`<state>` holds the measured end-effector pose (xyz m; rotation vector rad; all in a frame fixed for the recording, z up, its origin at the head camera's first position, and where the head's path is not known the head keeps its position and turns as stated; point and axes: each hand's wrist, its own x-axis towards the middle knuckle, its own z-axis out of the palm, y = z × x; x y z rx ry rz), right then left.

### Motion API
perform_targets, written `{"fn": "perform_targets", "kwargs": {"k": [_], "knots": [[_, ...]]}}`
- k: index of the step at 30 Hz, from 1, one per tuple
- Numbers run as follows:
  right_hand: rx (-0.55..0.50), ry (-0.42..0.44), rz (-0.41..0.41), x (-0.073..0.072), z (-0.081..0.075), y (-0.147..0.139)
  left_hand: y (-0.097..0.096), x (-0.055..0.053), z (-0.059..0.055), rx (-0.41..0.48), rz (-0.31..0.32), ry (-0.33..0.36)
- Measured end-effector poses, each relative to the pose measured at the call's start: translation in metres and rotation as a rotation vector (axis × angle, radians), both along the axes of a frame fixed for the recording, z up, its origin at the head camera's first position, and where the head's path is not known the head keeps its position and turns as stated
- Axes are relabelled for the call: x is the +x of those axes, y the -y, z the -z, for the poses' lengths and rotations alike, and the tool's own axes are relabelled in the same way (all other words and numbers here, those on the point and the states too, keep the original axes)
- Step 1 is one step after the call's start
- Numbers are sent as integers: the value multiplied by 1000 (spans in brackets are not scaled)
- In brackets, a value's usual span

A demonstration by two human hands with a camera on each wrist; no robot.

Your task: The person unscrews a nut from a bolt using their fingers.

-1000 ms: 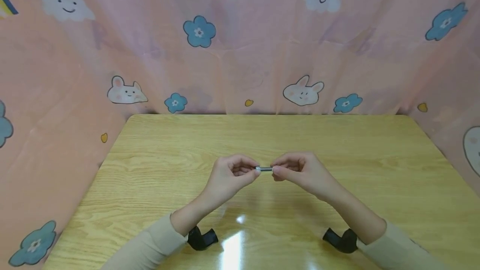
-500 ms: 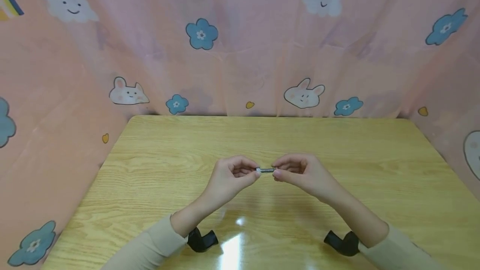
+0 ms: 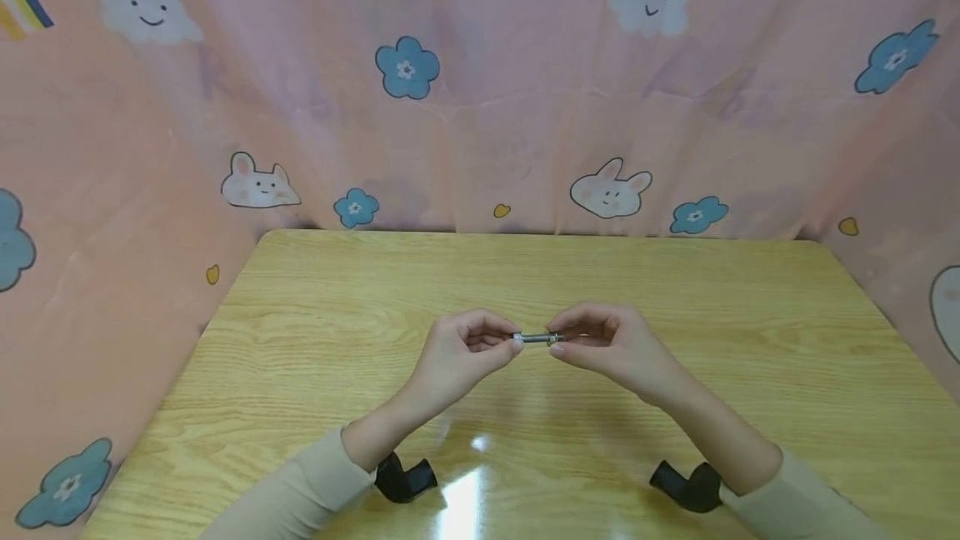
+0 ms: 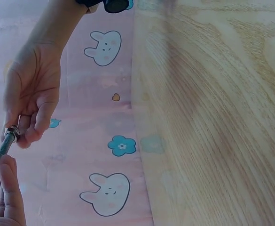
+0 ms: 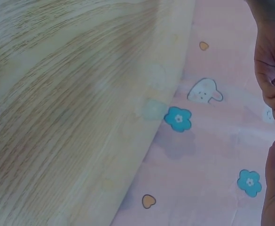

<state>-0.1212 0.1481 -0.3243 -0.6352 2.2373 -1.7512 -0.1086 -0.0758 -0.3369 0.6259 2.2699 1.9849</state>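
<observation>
One metal bolt runs crosswise between my hands, over the table. My left grip pinches its head end, thumb and fingertips nearly together; my right grip pinches the nut around the bolt's other end, its fingers parted only by the nut. Black wrist mounts sit at the cuffs of my beige sleeves. Beyond the table hangs pink cloth printed with rabbits, flowers and smiling clouds.

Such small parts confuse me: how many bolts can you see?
1: the bolt, stretching from the left hand to the right hand above the table. Either hand could hide another.
</observation>
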Motion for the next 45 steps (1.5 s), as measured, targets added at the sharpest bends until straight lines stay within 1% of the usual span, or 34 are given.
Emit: {"fn": "perform_targets", "kwargs": {"k": [4, 11, 16, 22, 29, 37, 45], "knots": [[1, -14, 5, -1, 0, -1, -1, -1, -1, 2, -4, -3], [5, 19, 19, -1, -1, 0, -2, -1, -1, 6, 4, 0], [-1, -7, 15, 0, 0, -3, -2, -1, 0, 2, 6, -4], [-10, 3, -8, -1, -2, -1, -1, 0, 0, -5, 1, 3], [0, -24, 10, 2, -2, -1, 0, 1, 0, 2, 6, -14], [-10, 38, -2, 0, -1, 0, 0, 0, -1, 2, -5, 5], [-25, -19, 12, 1, 1, -1, 2, -1, 0, 3, -11, -1]]}}
